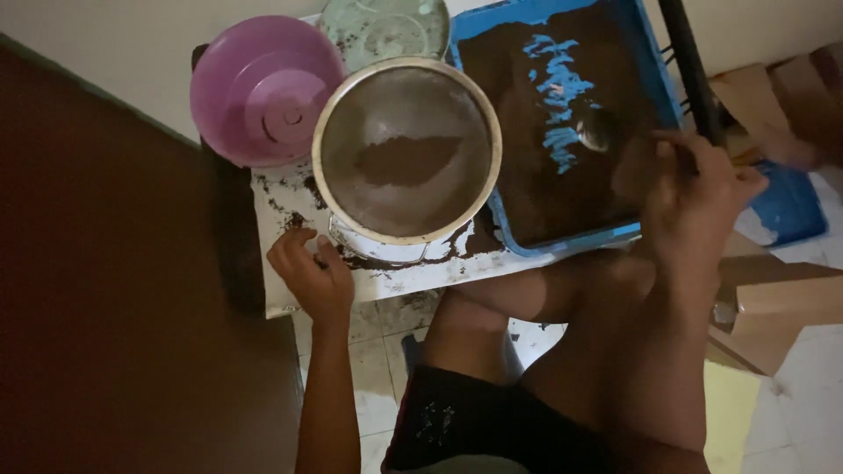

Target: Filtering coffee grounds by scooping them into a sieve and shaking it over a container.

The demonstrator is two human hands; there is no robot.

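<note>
Metal spoon (598, 128) in powder-filled blue tray (652, 77)

My left hand (309, 274) sits at about seven o'clock, palm down, fingers curled loosely with the tips pressed downward, forearm running straight back toward me. My right hand (694, 206) is out at three o'clock, raised, fingers bunched in a pinch around something thin. Both knees are bent up between my arms.
</note>
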